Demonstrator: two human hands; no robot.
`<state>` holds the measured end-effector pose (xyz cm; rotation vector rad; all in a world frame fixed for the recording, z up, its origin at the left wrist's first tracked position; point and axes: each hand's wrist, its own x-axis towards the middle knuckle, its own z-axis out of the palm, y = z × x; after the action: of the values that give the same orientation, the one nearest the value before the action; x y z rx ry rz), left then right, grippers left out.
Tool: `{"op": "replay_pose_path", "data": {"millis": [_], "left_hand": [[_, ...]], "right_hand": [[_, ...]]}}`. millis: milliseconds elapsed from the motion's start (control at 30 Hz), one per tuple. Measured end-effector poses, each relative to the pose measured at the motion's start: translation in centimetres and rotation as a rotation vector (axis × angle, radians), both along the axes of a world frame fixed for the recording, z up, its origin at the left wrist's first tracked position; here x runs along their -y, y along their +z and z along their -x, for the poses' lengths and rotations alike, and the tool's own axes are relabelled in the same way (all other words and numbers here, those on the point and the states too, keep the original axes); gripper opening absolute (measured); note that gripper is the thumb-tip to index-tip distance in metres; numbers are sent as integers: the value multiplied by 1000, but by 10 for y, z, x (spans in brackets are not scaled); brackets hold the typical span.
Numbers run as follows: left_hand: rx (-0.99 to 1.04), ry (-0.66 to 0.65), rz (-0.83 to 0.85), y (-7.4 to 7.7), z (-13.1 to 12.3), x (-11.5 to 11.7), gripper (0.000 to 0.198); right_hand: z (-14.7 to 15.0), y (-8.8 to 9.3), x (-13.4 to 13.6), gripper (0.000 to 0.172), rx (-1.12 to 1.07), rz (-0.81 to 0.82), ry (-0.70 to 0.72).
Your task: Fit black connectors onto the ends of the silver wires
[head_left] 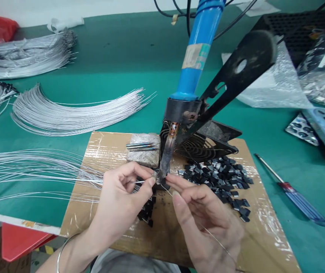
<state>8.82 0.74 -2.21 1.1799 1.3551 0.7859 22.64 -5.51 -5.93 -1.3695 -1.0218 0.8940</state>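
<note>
A blue soldering iron [192, 70] is clamped in a black metal holder [236, 68], its tip [166, 155] pointing down between my hands. My left hand [119, 201] is closed just left of the tip, pinching a white wire [136, 182] between thumb and index finger. The wire's far end at the tip is too small to make out. To the right, my right hand [204, 216] is closed on a thin solder wire [216, 239], which runs across the palm and up to the tip. Its index finger reaches close to the tip. Small black parts [148, 210] lie partly hidden behind my left hand.
Loose black pieces [219, 178] are heaped on the cardboard [253, 223], beside a black fan [204, 148]. Spare tips [141, 146] rest on a grey block [148, 161]. White wires [74, 113] lie left; a screwdriver [299, 201] and plastic bags [278, 83] lie right.
</note>
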Motion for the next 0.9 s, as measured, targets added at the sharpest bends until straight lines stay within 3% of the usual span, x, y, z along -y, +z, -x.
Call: {"op": "replay_pose_path", "data": {"millis": [900], "left_hand": [[-17,14,-12,-2,1,0,10]], "right_hand": [[0,-5,1,16,-2,-25,1]]}}
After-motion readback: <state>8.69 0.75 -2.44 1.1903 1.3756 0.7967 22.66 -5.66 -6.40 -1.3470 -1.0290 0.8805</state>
